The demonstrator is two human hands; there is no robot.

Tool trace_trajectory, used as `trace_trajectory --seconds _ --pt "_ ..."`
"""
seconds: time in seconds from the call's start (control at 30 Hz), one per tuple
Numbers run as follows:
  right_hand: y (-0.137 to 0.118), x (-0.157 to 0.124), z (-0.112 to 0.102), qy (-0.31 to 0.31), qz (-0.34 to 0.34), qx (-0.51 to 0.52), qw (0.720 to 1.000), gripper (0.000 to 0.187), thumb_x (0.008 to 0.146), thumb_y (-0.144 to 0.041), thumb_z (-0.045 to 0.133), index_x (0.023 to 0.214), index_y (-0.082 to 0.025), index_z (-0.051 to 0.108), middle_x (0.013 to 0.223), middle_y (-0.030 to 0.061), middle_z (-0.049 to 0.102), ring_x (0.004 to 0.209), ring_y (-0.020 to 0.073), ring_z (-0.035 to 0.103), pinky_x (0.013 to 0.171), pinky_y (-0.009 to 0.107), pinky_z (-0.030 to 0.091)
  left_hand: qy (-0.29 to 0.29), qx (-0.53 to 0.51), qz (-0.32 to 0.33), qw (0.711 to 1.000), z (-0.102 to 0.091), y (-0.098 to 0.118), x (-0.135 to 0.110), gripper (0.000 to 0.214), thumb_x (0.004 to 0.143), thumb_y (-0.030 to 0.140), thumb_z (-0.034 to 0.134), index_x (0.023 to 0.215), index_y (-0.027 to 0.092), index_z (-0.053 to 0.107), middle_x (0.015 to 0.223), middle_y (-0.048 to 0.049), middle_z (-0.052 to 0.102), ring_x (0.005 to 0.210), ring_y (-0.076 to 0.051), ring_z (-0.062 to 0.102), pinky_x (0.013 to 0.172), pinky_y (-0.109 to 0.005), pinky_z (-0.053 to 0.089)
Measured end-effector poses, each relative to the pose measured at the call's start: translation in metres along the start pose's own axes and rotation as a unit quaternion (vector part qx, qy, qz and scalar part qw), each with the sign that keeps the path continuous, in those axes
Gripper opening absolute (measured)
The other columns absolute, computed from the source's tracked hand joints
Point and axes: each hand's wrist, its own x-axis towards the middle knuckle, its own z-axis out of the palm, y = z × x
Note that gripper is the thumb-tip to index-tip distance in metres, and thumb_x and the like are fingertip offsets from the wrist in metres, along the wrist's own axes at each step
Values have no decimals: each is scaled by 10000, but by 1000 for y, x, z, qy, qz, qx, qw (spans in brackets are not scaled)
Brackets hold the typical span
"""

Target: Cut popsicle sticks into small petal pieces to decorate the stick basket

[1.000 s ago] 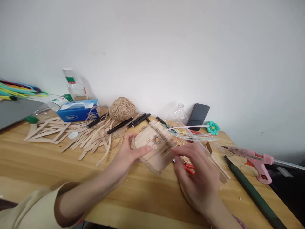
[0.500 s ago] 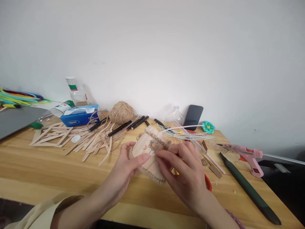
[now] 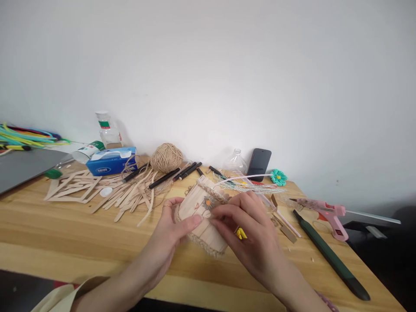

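Note:
A small holder of wooden craft sticks [image 3: 198, 216], trimmed with jute braid and a little orange-centred flower, lies tilted on the wooden table [image 3: 48, 229]. My left hand [image 3: 170, 227] grips its left side, thumb across the front. My right hand [image 3: 248, 229] covers its right side, fingertips pinched at the flower; what they pinch is too small to make out. A yellow bit [image 3: 241, 234] shows under the right hand.
Loose craft sticks [image 3: 130, 195] and stick frames [image 3: 69, 188] lie left, with a tissue box [image 3: 112, 161], twine ball [image 3: 166, 157], black pens [image 3: 175, 173] and bottles behind. A phone [image 3: 259, 164], teal flower [image 3: 278, 177], pink glue gun [image 3: 325, 210] and dark green bar [image 3: 328, 255] are right.
My right hand moved left from the table's right side onto the holder and pinched at its flower. The red scissors beneath it are no longer seen. The view shifted slightly.

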Motion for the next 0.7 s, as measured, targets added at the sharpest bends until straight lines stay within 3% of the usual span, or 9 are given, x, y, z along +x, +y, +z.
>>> trace_trajectory --seconds 0.23,0.5,0.7 --pt "-9 0 3 15 -19 -17 1000 109 863 -143 556 785 -179 624 702 30 549 686 181 470 611 312 392 14 5 22 1000 -7 -2 -8 595 569 280 791 998 226 382 896 -17 633 745 -162 605 649 -274 479" --pt "-27 5 -5 -42 -48 -32 997 142 875 -139 529 745 -176 572 716 30 551 680 175 474 614 311 384 8 -5 34 999 -14 -3 -24 567 626 263 766 1025 226 365 954 -38 614 747 -145 595 627 -267 489" --pt "-33 4 -6 -22 -65 -28 997 104 874 -128 534 807 -178 594 741 36 553 698 176 475 613 297 398 -1 -30 35 999 -14 2 -36 527 627 281 762 981 234 374 902 -14 620 747 -157 606 658 -288 492"
